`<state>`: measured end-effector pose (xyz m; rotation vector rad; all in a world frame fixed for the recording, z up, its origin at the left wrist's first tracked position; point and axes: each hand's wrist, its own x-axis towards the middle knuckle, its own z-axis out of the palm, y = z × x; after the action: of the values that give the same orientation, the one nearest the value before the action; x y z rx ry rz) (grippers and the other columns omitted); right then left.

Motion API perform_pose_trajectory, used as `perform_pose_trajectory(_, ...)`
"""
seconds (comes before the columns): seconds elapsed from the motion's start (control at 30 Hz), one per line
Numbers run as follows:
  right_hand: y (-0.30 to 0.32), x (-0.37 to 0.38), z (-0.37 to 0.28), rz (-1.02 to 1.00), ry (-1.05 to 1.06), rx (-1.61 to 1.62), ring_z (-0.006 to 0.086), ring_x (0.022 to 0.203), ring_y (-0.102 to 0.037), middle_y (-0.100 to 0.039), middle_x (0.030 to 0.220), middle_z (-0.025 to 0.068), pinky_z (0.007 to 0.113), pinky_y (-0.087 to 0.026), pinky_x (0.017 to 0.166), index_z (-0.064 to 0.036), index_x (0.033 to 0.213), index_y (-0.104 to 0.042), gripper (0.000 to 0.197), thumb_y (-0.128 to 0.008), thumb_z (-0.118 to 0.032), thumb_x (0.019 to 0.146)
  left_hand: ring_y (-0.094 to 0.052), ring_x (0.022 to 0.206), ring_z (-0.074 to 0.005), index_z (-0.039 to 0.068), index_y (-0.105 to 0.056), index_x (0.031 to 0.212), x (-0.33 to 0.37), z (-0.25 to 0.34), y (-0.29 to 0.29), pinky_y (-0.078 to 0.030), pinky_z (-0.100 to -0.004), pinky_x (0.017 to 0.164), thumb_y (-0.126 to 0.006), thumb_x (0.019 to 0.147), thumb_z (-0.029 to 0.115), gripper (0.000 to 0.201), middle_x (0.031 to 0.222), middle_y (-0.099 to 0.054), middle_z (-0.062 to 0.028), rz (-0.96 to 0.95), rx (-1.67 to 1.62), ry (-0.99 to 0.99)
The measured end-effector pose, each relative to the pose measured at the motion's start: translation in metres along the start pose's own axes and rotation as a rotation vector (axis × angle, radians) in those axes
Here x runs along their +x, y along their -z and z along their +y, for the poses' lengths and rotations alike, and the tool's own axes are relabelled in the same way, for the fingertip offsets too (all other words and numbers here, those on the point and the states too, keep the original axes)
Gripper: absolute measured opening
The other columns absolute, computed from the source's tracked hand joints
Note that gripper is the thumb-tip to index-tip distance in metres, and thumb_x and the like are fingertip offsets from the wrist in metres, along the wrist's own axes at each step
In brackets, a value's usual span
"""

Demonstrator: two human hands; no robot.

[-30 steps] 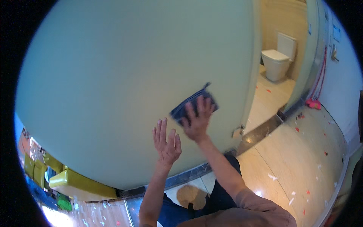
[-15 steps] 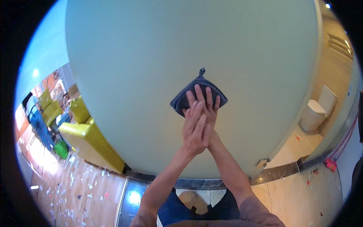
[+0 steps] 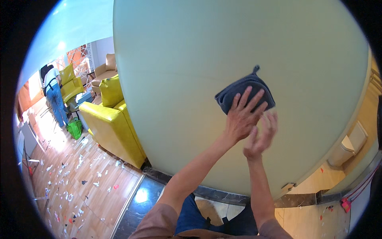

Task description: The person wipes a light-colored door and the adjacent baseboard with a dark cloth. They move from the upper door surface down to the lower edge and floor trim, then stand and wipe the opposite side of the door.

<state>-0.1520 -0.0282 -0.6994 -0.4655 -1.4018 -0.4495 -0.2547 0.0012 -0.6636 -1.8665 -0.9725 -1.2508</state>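
Observation:
A folded dark grey cloth [image 3: 242,92] with a hanging loop at its top corner lies against a large pale green frosted panel [image 3: 179,87]. My left hand [image 3: 243,119] presses it flat there, fingers spread over its lower part. Just below and to the right, my right hand [image 3: 261,135] is apart from the cloth, slightly blurred, with its fingers loosely spread and nothing seen in them.
Dark stone edging [image 3: 211,193] runs under the panel. Left of it stand a yellow sofa [image 3: 113,131], a green bag [image 3: 74,128] and a bending person [image 3: 53,91]. Scraps litter the wood floor [image 3: 95,199]. A metal fitting [image 3: 287,187] and white toilet [image 3: 344,151] are at right.
The cloth now sits farther right in view, which has also turned. My right hand has come off the cloth; my left, earlier on top of it, now presses the cloth directly.

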Motion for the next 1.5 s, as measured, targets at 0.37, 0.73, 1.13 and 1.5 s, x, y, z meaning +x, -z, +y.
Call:
perform_pose_trajectory(0.37, -0.1, 0.015, -0.038, -0.238, 0.205, 0.043, 0.0444, 0.14, -0.036, -0.048, 0.144, 0.0192, 0.058, -0.022, 0.116, -0.0036, 0.127, -0.06, 0.035, -0.054, -0.011, 0.093, -0.023, 0.147, -0.042, 0.013, -0.061, 0.129, -0.072, -0.08, 0.038, -0.018, -0.062, 0.112, -0.056, 0.094, 0.03, 0.039, 0.158, -0.034, -0.0144, 0.2, 0.188, 0.37)
perform_pose_trajectory(0.73, -0.116, 0.007, -0.031, -0.036, 0.243, 0.219, 0.0492, 0.136, -0.038, -0.043, 0.143, 0.0284, 0.063, -0.032, 0.111, -0.0003, 0.126, -0.048, 0.029, -0.046, -0.013, 0.099, -0.027, 0.147, -0.039, 0.016, -0.066, 0.121, -0.024, -0.102, 0.065, -0.014, -0.0568, 0.116, -0.059, 0.091, 0.026, 0.032, 0.154, -0.041, -0.0113, 0.1, 0.005, 0.077)
perform_pose_trajectory(1.13, -0.159, 0.012, -0.064, -0.14, 0.268, 0.217, 0.0515, 0.138, -0.034, -0.045, 0.143, 0.0267, 0.062, -0.027, 0.113, -0.0002, 0.123, -0.052, 0.029, -0.05, -0.004, 0.094, -0.02, 0.146, -0.0485, 0.022, -0.062, 0.128, -0.067, -0.163, 0.08, -0.015, -0.065, 0.112, -0.06, 0.09, 0.027, 0.038, 0.159, -0.03, -0.0183, 0.215, 0.254, 0.388)
perform_pose_trajectory(1.5, -0.185, 0.008, -0.071, -0.155, 0.287, 0.154, 0.0443, 0.14, -0.037, -0.052, 0.139, 0.02, 0.057, -0.017, 0.119, -0.0064, 0.119, -0.056, 0.025, -0.05, -0.011, 0.095, -0.018, 0.148, -0.0447, 0.012, -0.053, 0.139, -0.061, -0.289, 0.141, -0.018, -0.0624, 0.114, -0.044, 0.102, 0.028, 0.042, 0.162, -0.022, -0.0171, 0.335, 0.447, 0.454)
